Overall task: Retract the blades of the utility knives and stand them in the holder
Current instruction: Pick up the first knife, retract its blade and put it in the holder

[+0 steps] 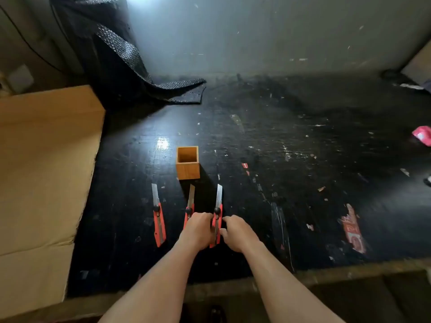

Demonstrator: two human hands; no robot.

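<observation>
Three red utility knives lie side by side on a black worktable [256, 217], blades out and pointing away from me. The left knife [159, 226] lies alone. My left hand [197, 230] covers the handle of the middle knife [190, 202]. The right knife [217, 217] sits between my two hands; my left hand's fingers curl on its left side and my right hand [238, 233] touches its right edge with fingertips and thumb. A square wooden holder [188, 171] stands upright and empty just beyond the blade tips.
A large sheet of cardboard [42, 183] covers the table's left side. Black bubble wrap [130, 66] drapes down at the back left. A pink object [422, 135] lies at the far right edge, and a red label [353, 231] is stuck to the surface at right.
</observation>
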